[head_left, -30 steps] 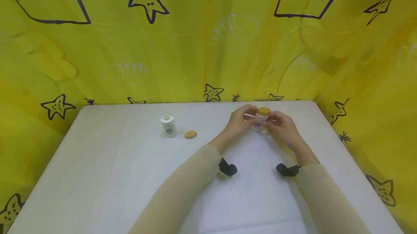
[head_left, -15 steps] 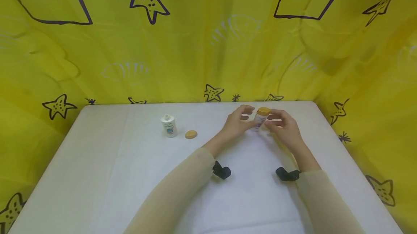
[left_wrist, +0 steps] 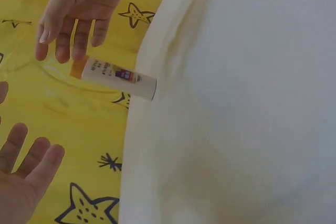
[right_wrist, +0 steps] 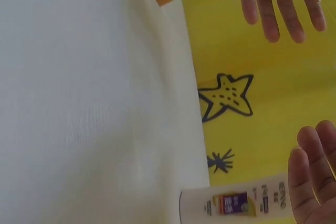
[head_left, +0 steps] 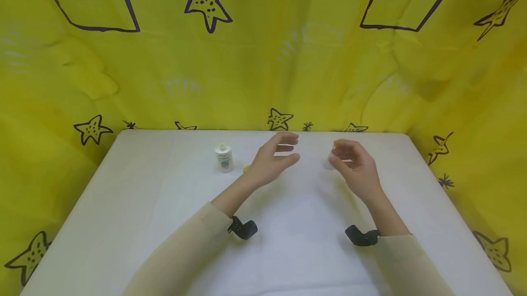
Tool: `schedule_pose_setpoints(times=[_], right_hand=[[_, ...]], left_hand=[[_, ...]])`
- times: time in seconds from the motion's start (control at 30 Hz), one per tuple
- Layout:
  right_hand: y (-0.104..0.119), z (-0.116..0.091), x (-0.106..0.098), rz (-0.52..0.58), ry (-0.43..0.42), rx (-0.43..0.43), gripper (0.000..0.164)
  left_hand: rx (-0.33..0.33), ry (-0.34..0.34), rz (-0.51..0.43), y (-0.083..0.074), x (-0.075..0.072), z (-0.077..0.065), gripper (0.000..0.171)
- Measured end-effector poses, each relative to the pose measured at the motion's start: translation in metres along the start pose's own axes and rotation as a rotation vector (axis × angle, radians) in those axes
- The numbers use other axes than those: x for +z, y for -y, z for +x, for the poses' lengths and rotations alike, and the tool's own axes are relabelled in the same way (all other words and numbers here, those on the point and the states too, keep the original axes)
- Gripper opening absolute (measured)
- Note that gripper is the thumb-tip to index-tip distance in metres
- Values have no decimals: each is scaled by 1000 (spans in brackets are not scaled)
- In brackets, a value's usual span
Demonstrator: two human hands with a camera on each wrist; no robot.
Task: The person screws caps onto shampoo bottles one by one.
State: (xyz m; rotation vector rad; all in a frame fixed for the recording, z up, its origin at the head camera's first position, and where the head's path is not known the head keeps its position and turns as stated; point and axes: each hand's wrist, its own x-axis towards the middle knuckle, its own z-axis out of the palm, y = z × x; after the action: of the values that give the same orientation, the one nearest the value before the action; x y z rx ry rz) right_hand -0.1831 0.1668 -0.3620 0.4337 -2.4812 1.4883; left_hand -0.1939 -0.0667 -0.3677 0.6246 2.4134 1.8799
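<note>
A white bottle with an orange cap point(left_wrist: 116, 78) stands upright on the table, partly behind my right hand point(head_left: 356, 170) in the head view. Relaxed fingers of that hand are beside the capped bottle; whether they touch it I cannot tell. To the left, my left hand point(head_left: 271, 161) hovers over the table with spread fingers and holds nothing. Beyond its wrist is a loose orange cap point(head_left: 246, 169), mostly hidden by the hand in the head view but plain in the right wrist view. A second white bottle point(head_left: 224, 158), uncapped with its narrow neck showing, stands further left.
A white cloth covers the table point(head_left: 288, 241). Behind its far edge hangs a yellow curtain point(head_left: 247, 67) printed with dark starfish. Each wrist carries a small black camera point(head_left: 243, 228).
My left hand has let go of the capped bottle and moved left, over the loose cap. The right hand stays by the bottle, its fingers now partly covering it. The head view has shifted slightly.
</note>
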Motion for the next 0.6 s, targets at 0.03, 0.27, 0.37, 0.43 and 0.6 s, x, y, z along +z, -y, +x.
schedule_pose_setpoints(times=[0.03,0.27,0.37,0.43,0.6], right_hand=[[4,0,4,-5,18,-12,36],[15,3,35,-2,181,-30,40],[6,7,49,28,244,-50,42],[-2,10,57,38,278,-64,45],[-12,17,74,-17,351,-123,54]], left_hand=[[4,3,4,-7,-5,-5,43],[31,-16,59,-13,-41,-38,44],[40,-48,124,-4,-59,-51,46],[50,-70,166,-3,-71,-63,46],[115,-142,219,-17,-98,-93,43]])
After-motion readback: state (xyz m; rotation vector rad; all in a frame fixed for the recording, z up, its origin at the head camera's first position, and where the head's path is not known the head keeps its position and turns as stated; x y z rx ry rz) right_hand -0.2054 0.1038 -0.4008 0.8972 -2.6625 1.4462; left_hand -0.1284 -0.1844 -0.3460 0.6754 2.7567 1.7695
